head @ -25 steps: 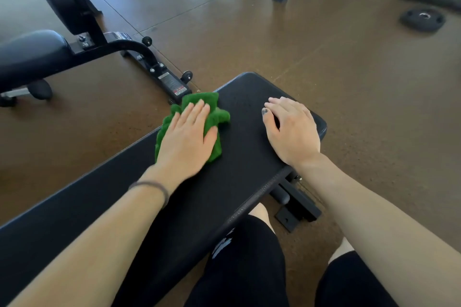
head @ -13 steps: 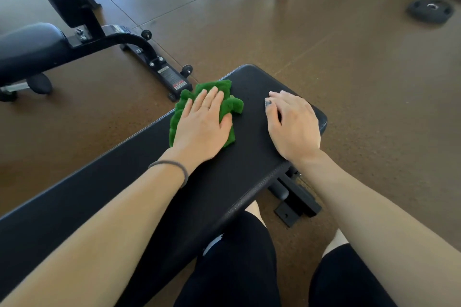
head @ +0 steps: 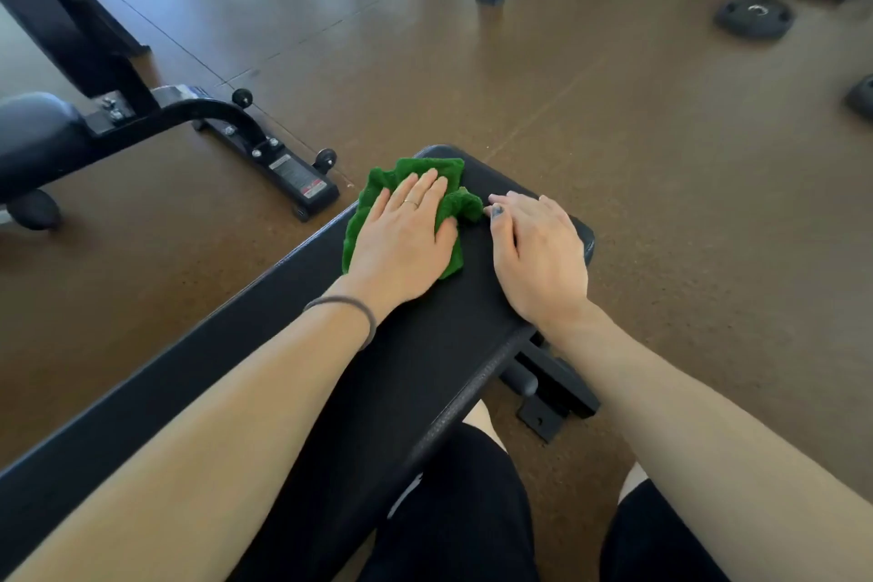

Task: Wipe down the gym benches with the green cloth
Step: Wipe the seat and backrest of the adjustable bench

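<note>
Cloth (head: 410, 177), green and bunched, lies at the far end of the black bench (head: 425, 345), its long side running roughly from the near left edge of the pad toward the far rounded corner, with a crumpled fold sticking out to the right. The bench itself stretches from the lower left of the view up to the right, ending just past the cloth. The left hand (head: 404, 246) lies flat on top of the cloth, palm down, fingers together and stretched toward the far end, pressing it to the pad; a thin ring shows on one finger and a dark band (head: 349, 303) circles the wrist. The right hand (head: 538, 250) rests open and flat on the bare pad just beside the cloth, thumb tip nearly touching the fold, fingers reaching toward the right edge. Both forearms come in from below. Another bench (head: 42, 142) stands to the left on the brown floor (head: 661, 184), and a weight plate (head: 753, 17) lies at the upper right.
</note>
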The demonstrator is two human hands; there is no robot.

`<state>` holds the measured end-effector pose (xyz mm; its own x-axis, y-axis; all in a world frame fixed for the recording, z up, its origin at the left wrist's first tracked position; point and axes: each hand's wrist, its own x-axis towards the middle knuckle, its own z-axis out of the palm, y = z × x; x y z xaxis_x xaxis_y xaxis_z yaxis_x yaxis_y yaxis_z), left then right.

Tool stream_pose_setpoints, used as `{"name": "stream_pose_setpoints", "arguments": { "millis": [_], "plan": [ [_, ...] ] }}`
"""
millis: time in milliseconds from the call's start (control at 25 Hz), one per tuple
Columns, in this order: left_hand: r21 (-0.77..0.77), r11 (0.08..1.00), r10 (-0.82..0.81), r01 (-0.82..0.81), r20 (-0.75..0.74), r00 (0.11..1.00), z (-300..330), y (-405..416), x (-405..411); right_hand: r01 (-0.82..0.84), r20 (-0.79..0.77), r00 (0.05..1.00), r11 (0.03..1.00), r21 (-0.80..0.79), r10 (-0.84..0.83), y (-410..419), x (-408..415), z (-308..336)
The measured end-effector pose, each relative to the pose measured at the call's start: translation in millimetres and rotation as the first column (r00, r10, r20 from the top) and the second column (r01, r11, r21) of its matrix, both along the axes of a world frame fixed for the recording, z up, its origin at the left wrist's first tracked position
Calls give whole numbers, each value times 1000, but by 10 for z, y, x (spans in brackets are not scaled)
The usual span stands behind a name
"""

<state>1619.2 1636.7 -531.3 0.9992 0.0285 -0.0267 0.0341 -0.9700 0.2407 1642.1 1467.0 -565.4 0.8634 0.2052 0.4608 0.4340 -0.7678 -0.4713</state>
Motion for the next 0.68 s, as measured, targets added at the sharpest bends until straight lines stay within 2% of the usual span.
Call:
{"name": "stream_pose_setpoints", "arguments": {
  "millis": [200, 320, 480, 560, 680],
  "plan": [
    [31, 984, -177, 176, 31, 984, -23, 51, -890, 38, 15, 999, 999, 18, -39, 2, -18, -7],
    [22, 977, -214, 213, 27, 976, -3, 116, -570, 69, 2, 998, 997, 25, -69, 25, 11, -14],
    [-11, 989, -146, 146, 27, 989, -25, -77, 256, 128, -17, 992, 991, 50, -127, 14, -13, 29],
    [-19, 991, -129, 129, 23, 991, -12, -131, 194, 244, -79, 968, 968, 52, -240, -41, -34, 15],
    [-9, 973, -229, 231, 64, 971, -20, -105, -426, 368, -250, 904, 929, 42, -347, -87, -19, -27]
  ]
}}
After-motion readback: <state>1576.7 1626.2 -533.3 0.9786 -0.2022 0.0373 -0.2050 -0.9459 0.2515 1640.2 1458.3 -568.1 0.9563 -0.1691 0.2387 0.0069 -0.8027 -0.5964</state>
